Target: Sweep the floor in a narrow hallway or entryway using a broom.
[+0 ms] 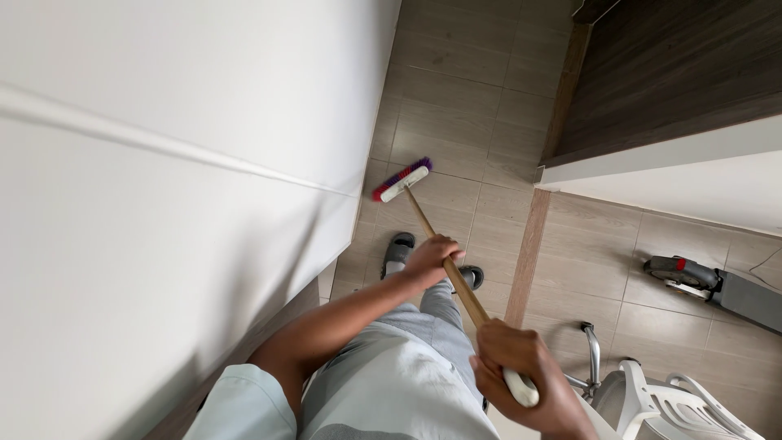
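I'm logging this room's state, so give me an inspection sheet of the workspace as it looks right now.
Surface: grey tiled floor, with a wooden strip dividing it.
Job's things: broom, bristles on the floor by the white wall.
Clutter: white plastic chair; scooter lying by the far wall.
Grippers: left hand grips the handle midway; right hand grips its top end.
Cables: one thin cable near the scooter.
Surroundings: dark wooden panel at upper right.

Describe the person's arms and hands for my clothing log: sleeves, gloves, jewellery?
Both hands are bare: the left hand and right hand show no gloves, rings or watch. The left arm is uncovered up to a short, pale mint sleeve. The right arm's sleeve is out of view.
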